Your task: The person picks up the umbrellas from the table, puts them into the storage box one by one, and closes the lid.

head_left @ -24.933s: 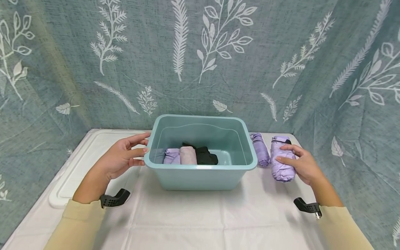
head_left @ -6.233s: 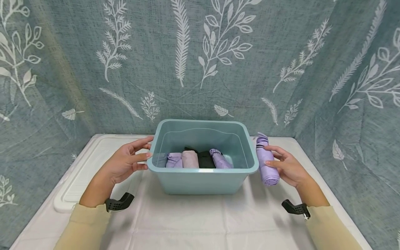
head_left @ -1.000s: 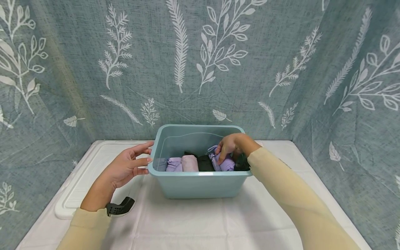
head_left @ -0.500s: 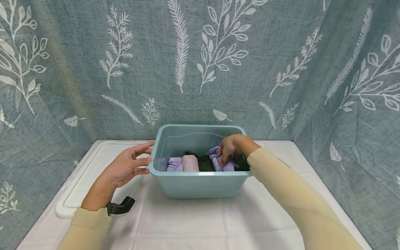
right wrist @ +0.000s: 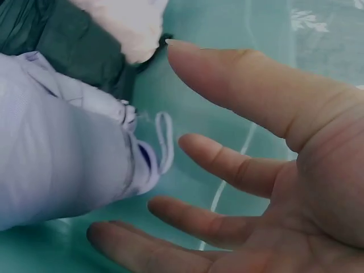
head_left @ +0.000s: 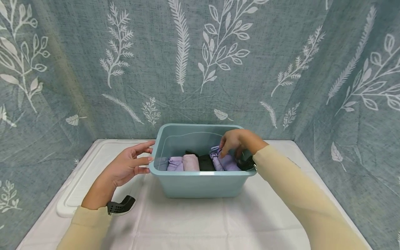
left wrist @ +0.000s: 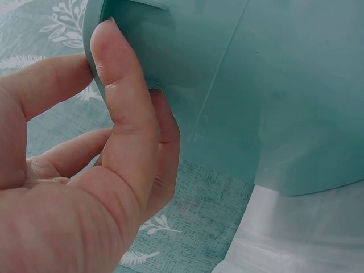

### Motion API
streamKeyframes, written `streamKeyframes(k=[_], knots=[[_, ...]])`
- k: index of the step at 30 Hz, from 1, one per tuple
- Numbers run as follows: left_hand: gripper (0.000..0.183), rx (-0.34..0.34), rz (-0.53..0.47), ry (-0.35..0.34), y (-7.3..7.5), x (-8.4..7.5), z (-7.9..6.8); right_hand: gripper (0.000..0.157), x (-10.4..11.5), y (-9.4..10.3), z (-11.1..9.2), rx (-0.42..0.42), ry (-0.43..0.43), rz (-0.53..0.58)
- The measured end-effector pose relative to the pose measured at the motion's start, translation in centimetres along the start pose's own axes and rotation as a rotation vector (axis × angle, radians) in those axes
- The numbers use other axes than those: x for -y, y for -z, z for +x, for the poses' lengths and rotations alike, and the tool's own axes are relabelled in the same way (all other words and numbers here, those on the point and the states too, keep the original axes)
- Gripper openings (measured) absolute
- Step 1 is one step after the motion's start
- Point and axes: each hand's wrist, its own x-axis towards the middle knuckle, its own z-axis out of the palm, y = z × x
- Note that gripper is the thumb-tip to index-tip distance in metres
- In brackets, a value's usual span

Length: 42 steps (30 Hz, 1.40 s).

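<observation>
A light teal plastic bin (head_left: 200, 184) stands mid-table with several folded compact umbrellas side by side in it. From left to right lie a lilac umbrella (head_left: 175, 164), a pale pink umbrella (head_left: 191, 163), a black umbrella (head_left: 206, 164), a slim lilac umbrella (head_left: 217, 161) and another lilac umbrella (head_left: 229, 162). My right hand (head_left: 232, 142) hovers over the last one. In the right wrist view its fingers are spread, apart from that umbrella (right wrist: 68, 153) and its strap loop. My left hand (head_left: 128, 163) rests relaxed fingertips and thumb against the bin's left rim.
A white lid (head_left: 90, 173) lies flat on the table left of the bin, partly beneath my left arm. The white cloth-covered table (head_left: 187, 222) extends in front. A teal leaf-patterned curtain (head_left: 187, 69) closes off the back and sides.
Two lilac umbrellas that were outside on the right are now in the bin. Over the last second my right hand has let go of the second one and risen slightly; the left stays put.
</observation>
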Motion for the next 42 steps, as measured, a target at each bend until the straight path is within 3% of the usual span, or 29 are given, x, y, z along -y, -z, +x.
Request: streamKeyframes(k=[11,21,25,30,35,42], knots=[[0.075,-0.002,-0.004,-0.008,-0.1,0.0,-0.3,0.060,0.5,0.4,-1.5,0.030,0.043,0.062],[0.074,-0.005,-0.015,-0.008,-0.1,0.3,-0.3,0.063,-1.1,0.7,-3.8,0.020,0.189,0.162],[0.073,0.002,-0.020,-0.011,-0.1,0.4,-0.4,0.059,-1.7,-0.1,-5.0,-0.058,0.265,0.148],[0.072,0.009,-0.023,-0.021,-0.2,0.3,-0.3,0.055,-2.9,-1.2,-6.7,-0.219,0.368,0.147],[0.072,0.005,-0.033,-0.023,-0.2,0.2,-0.3,0.049,-4.6,-1.8,-7.8,-0.331,0.486,0.228],[0.073,0.007,-0.041,-0.017,-0.3,0.0,-0.1,0.040,-7.0,-3.1,-8.5,-0.501,0.587,0.332]])
